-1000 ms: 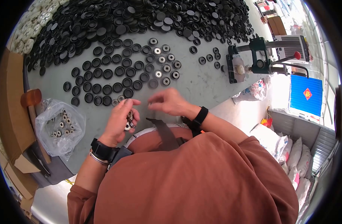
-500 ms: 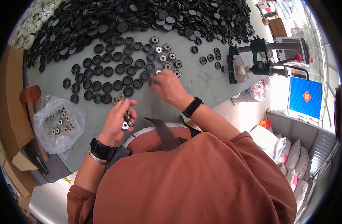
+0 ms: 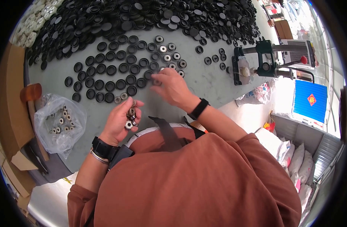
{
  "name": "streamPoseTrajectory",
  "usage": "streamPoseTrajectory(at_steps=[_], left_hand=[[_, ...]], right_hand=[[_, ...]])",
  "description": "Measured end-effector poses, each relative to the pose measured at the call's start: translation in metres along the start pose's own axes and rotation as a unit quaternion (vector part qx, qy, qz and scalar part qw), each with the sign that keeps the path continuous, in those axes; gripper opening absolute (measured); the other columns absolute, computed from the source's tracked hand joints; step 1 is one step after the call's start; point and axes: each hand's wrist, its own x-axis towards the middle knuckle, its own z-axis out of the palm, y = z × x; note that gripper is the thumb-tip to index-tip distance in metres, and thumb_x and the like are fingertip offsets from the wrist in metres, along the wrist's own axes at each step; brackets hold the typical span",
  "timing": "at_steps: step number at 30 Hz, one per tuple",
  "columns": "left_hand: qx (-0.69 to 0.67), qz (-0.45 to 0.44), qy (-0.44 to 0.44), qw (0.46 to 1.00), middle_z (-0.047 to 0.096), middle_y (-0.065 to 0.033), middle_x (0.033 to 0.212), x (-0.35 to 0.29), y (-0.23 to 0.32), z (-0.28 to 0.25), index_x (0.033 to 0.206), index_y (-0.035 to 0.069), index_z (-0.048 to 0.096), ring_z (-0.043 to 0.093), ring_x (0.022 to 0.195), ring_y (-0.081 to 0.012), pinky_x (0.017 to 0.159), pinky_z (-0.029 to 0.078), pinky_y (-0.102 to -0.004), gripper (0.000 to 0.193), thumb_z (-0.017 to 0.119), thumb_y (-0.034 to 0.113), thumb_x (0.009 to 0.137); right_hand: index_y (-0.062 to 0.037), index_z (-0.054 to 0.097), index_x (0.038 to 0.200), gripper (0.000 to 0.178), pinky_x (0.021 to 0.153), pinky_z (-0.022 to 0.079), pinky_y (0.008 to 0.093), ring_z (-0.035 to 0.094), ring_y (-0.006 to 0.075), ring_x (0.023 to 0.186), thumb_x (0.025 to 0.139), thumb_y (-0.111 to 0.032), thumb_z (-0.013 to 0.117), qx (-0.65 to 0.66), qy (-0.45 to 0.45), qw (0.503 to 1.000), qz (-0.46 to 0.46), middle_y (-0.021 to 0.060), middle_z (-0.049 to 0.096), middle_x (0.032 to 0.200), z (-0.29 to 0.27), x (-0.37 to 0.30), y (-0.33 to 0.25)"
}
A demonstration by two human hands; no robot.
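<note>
Many blk caps [image 3: 143, 17], press [image 3: 265, 67] R, R hand [image 3: 172, 86] partly over prob. bearing [image 3: 157, 82]

Caps [image 3: 111, 70] spread on table [image 3: 211, 85], cap heap [image 3: 143, 11] behind them, bag [image 3: 77, 134] with bearings [image 3: 61, 121] left, lever press [image 3: 264, 57] right

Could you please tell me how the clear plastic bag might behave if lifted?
The plastic bag is probably floppy, given its crumpled, see-through walls. The metal rings inside would likely slide together and make it sag, since they lie loose.
</note>
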Motion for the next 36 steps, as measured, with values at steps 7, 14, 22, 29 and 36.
streamPoseTrajectory(at_steps=[7, 14, 22, 29, 36], left_hand=[[0.013, -0.024, -0.008, 1.0, 0.054, -0.0023, 0.069, 0.0, -0.004, -0.001, 0.089, 0.006, 0.052, 0.049, 0.057, -0.01, 0.038, 0.036, -0.0229, 0.032, 0.041, 0.036, 0.093], [0.055, -0.065, -0.018, 0.996, 0.052, -0.0023, 0.067, 0.002, -0.004, -0.004, 0.098, 0.001, 0.054, 0.048, 0.055, -0.009, 0.036, 0.037, -0.0217, 0.03, 0.042, 0.028, 0.092], [0.046, -0.06, 0.006, 0.997, 0.051, -0.0023, 0.066, 0.002, -0.004, -0.005, 0.102, 0.0, 0.053, 0.046, 0.055, -0.0079, 0.036, 0.037, -0.0207, 0.03, 0.043, 0.026, 0.092], [0.036, -0.055, 0.006, 0.998, 0.051, -0.002, 0.066, 0.002, -0.004, -0.007, 0.101, -0.001, 0.053, 0.046, 0.056, -0.0081, 0.037, 0.036, -0.0209, 0.032, 0.042, 0.028, 0.092], [-0.009, -0.056, 0.036, 0.998, 0.051, -0.0018, 0.066, 0.006, 0.003, -0.006, 0.101, 0.001, 0.054, 0.048, 0.057, -0.0097, 0.04, 0.036, -0.0227, 0.05, 0.033, 0.046, 0.092]], right_hand=[[-0.0013, 0.064, 0.088, 0.025, 0.071, 0.045, 0.0379, 0.055, 0.0308, 0.082, 0.066, -0.013, 0.068, 0.194, -0.133, 0.972, -0.02, 0.0139, 0.058, 0.083, 0.003, -0.001, -0.039], [-0.0038, 0.063, 0.083, 0.017, 0.068, 0.046, 0.0371, 0.054, 0.0291, 0.08, 0.069, -0.013, 0.066, 0.038, -0.06, 0.994, -0.078, 0.0116, 0.056, 0.08, 0.009, -0.007, -0.014], [-0.0062, 0.063, 0.085, 0.018, 0.069, 0.046, 0.0359, 0.053, 0.0262, 0.081, 0.072, -0.018, 0.064, -0.129, -0.018, 0.992, 0.004, 0.0082, 0.055, 0.082, 0.009, 0.02, 0.008], [-0.0071, 0.064, 0.082, 0.016, 0.067, 0.046, 0.037, 0.053, 0.0256, 0.081, 0.073, -0.02, 0.063, -0.136, -0.023, 0.99, -0.016, 0.0074, 0.053, 0.078, 0.015, 0.023, 0.011], [-0.0078, 0.063, 0.081, 0.014, 0.065, 0.045, 0.0364, 0.054, 0.0254, 0.078, 0.072, -0.019, 0.064, -0.13, -0.056, 0.99, -0.021, 0.0074, 0.055, 0.079, 0.002, 0.028, -0.013]])
